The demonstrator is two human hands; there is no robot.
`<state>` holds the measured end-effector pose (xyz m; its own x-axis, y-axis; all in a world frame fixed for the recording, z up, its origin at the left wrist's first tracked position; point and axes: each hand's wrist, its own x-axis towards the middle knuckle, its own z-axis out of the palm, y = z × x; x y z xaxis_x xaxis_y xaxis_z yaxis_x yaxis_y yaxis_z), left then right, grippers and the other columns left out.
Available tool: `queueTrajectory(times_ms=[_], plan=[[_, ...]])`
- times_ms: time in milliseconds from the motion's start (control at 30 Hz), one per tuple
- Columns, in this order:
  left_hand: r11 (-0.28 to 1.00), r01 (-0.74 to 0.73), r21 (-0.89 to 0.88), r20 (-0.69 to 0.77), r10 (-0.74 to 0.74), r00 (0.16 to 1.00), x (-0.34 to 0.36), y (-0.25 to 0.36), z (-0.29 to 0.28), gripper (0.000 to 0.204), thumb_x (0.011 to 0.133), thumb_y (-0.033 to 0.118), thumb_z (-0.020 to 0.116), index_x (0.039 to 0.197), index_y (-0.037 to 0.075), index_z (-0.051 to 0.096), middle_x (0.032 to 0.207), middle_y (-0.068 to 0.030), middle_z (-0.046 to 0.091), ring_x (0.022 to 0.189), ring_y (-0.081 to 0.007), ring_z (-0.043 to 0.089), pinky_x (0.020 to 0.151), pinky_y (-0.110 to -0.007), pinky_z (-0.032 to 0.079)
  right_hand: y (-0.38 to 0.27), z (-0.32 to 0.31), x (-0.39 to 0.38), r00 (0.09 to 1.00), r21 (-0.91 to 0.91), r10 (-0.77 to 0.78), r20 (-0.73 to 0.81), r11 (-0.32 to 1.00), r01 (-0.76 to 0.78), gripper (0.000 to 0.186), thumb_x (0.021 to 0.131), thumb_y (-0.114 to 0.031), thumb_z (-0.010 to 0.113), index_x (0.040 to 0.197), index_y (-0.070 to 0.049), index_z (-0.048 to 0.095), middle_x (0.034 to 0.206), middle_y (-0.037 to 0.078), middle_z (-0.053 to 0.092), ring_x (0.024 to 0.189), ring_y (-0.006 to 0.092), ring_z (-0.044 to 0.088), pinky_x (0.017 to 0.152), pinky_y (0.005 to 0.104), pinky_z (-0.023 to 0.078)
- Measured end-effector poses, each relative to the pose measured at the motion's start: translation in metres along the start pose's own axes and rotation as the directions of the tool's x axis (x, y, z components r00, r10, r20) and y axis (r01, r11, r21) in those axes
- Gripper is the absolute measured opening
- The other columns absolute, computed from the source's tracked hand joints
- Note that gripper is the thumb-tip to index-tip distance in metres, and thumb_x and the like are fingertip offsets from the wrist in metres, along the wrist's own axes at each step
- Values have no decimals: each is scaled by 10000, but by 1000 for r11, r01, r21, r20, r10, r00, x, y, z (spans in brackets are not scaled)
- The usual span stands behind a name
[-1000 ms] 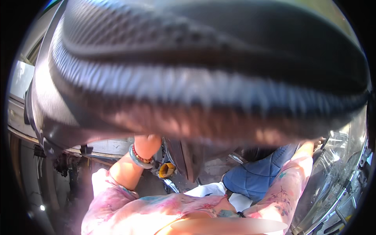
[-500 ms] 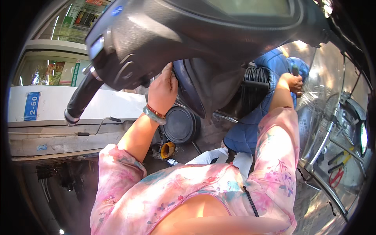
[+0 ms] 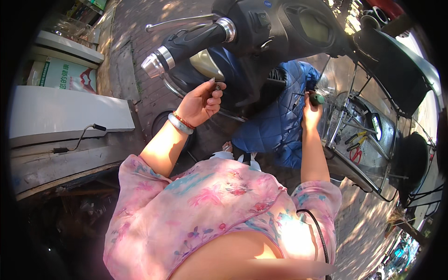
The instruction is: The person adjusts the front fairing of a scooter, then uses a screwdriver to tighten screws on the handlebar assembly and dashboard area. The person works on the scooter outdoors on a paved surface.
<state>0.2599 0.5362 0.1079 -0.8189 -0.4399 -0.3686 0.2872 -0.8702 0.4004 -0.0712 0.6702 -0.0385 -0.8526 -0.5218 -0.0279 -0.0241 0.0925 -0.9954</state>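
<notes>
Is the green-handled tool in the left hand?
No, the right hand holds the green-handled tool, well apart from the left hand.

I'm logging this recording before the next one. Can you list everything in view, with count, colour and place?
scooter: one, black, top centre
brake lever: one, silver, by the left grip
quilted cover: one, blue, centre
small piece: one, dark, in the left fingers
green-handled tool: one, in the right hand
hand tools: at least two, red-handled and yellow-and-black, right side
crank: one, metal with black ends, left side
panel: one, white, left
poster: one, pale green, upper left
bracelets: two, red beads and pale bangle, left wrist
top: one, pink floral, bottom centre
hands: two, bare, centre

Cluttered or shaded edges: too unclear to list.
</notes>
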Motion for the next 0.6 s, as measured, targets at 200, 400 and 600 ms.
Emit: queueTrajectory(times_ms=[200,400,600], plan=[[987,156,34,56,-158,986,5,-4,-12,263,964,269,495,985,12,548,685,38,453,565,-48,374,517,-184,344,-87,-104,-108,894,375,179,412,861,-345,540,848,-244,684,1276,-98,389,931,45,533,699,108,574,500,198,417],[984,115,134,-70,-107,992,7,-11,-26,283,968,304,489,953,33,566,686,26,484,539,-56,385,503,-186,342,-107,-122,-147,897,512,237,372,754,-412,539,894,-211,571,1353,-85,318,1043,86,494,694,135,551,514,206,414],[934,-17,357,-175,84,981,4,-6,-25,293,875,75,400,1138,2,507,913,-40,522,708,-105,450,597,-210,388,-71,-131,-133,868,283,142,476,910,-304,736,773,-1,575,1432,-86,258,1130,106,528,724,120,537,648,215,434]])
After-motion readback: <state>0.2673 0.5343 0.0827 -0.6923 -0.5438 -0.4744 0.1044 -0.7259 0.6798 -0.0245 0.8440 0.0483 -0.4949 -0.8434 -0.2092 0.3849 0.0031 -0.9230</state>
